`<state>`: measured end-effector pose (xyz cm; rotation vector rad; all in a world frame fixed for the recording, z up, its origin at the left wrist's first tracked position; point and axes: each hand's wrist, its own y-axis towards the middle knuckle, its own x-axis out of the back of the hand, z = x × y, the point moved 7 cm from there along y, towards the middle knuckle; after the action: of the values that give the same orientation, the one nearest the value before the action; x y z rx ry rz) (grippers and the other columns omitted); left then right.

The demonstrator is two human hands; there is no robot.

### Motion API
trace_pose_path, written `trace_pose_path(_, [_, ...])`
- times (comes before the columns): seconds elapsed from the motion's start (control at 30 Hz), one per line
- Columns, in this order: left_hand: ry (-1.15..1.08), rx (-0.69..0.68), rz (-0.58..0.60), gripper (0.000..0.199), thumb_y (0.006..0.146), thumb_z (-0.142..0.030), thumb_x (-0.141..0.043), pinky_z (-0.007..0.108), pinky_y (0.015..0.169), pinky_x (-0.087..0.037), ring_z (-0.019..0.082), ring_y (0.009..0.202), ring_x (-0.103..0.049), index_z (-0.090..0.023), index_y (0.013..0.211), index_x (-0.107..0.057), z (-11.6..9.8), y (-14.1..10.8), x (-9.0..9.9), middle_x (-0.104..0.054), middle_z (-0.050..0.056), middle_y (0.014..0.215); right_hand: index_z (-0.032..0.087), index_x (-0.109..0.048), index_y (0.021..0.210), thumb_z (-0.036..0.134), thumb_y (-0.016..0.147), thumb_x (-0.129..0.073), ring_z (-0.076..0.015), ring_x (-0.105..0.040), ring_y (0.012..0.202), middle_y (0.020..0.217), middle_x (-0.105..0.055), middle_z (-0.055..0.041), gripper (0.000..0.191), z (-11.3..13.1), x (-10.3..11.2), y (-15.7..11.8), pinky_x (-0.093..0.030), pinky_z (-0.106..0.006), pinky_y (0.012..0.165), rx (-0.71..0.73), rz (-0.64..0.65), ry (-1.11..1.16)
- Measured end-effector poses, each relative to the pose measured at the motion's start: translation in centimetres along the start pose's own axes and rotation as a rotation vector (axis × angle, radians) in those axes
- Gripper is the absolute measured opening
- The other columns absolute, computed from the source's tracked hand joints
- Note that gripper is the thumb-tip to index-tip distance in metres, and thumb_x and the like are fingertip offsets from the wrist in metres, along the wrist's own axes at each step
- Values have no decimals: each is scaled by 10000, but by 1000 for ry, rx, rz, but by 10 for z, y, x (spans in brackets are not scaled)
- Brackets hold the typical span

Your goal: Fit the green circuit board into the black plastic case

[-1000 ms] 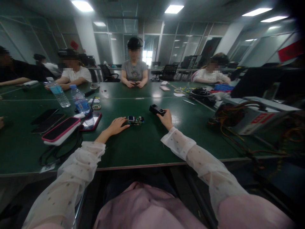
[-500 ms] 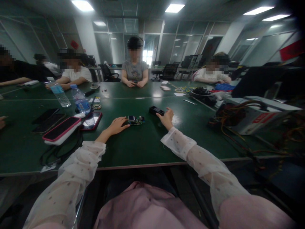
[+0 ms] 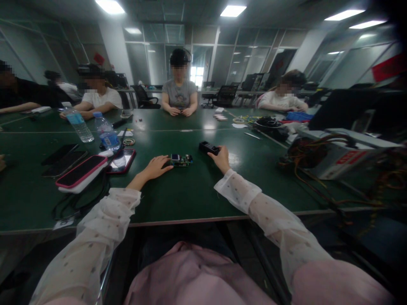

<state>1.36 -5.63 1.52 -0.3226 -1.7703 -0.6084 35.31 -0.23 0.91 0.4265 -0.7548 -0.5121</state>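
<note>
A small green circuit board (image 3: 183, 160) with a little screen at its left end lies flat on the green table (image 3: 178, 195). My left hand (image 3: 156, 166) rests on the tabletop with fingers stretched out, its fingertips at the board's left edge. To the right of the board is a black rectangular case (image 3: 208, 148) with openings in its top. My right hand (image 3: 222, 158) grips the near right end of this case between thumb and fingers. The inside of the case is too dark to make out.
Left of my hands lie several phones, one a red-framed phone (image 3: 122, 161), beside two water bottles (image 3: 108, 134). On the right stands a metal power supply box (image 3: 337, 156) with loose cables. A person (image 3: 179, 95) sits opposite; others sit along the table.
My right hand's fingers have drawn in closer around the end of the black case. My left hand and the circuit board have stayed in place.
</note>
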Motion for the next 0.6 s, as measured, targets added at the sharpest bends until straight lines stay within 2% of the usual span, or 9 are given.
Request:
trace_pose_path(0.2, [5,-1,-4,668,903,-670,-294,472,1105,-299,291,1346,-388,-204,1347,-474,0,0,0,-434,103,1464,150,-485,1130,326,680,-740,-298,-567,1030,1117,-570,-148,546,-9,-3,1,-461,-469,907,-88,25,16])
trace_pose_path(0.37, [12,-5,1,661,907,-666,-289,467,1106,-297,288,1348,-387,-210,1347,-474,2,1,-2,-429,102,1469,162,-506,1101,308,669,-736,-270,-599,970,1070,-609,-118,511,-7,-5,4,-475,-464,902,-84,6,124])
trace_pose_path(0.47, [16,-9,-7,661,904,-669,-291,466,1101,-304,287,1342,-396,-210,1342,-477,3,1,-3,-435,100,1464,171,-508,1099,362,674,-737,-250,-614,940,1048,-626,-104,519,6,-5,4,-493,-447,886,-47,9,288])
trace_pose_path(0.6, [27,-17,-24,655,907,-665,-292,453,1096,-315,280,1331,-410,-205,1332,-484,2,1,-2,-453,99,1449,181,-510,1111,457,674,-742,-232,-620,911,1050,-630,-95,567,47,-6,-5,-505,-428,864,71,112,533])
